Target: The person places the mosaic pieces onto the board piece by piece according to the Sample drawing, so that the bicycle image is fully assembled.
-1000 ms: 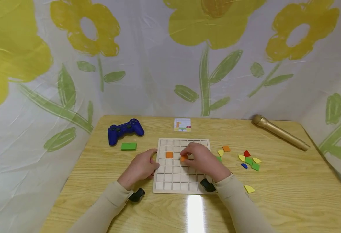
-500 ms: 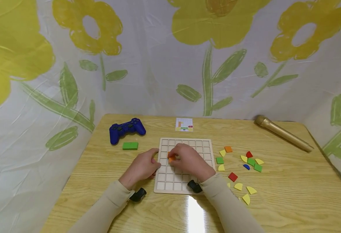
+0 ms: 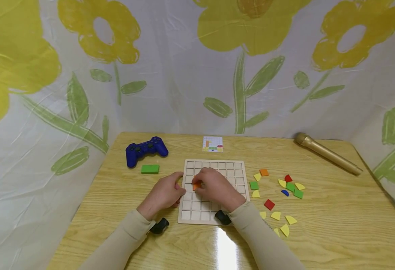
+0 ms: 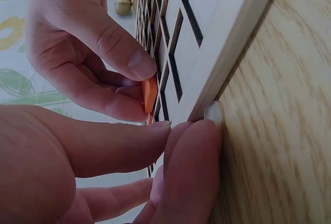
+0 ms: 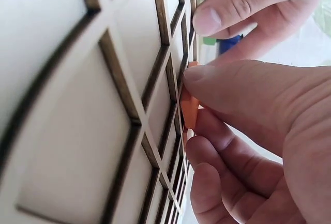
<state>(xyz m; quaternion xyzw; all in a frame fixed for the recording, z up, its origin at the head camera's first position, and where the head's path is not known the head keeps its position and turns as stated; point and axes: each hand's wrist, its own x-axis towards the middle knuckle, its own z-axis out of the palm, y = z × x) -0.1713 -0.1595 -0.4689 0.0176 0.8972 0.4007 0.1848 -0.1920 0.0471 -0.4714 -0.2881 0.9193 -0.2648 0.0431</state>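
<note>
A pale wooden grid board (image 3: 205, 215) lies in the middle of the table. My left hand (image 3: 165, 192) holds its left edge, thumb at the rim and fingers against the side. Over the left part of the grid, my right hand (image 3: 217, 188) pinches an orange square tile (image 5: 190, 111) between thumb and fingers. In the left wrist view this tile (image 4: 150, 93) stands at the grid's surface, tilted against a cell. Another bit of orange (image 3: 194, 177) shows just beyond it, mostly hidden by the right fingers.
Right of the board lie several loose pieces: an orange square (image 3: 263, 172), green squares (image 3: 254, 185), a red square (image 3: 269, 204), yellow quarter-rounds (image 3: 290, 220) and a blue half-round (image 3: 285, 192). Farther back are a pattern card (image 3: 212, 144), blue gamepad (image 3: 146, 150), green block (image 3: 150, 169) and gold microphone (image 3: 329, 154).
My right hand has carried the orange tile leftward across the board, beside the orange square there, then shifted slightly lower. My left hand has stayed at the board's edge.
</note>
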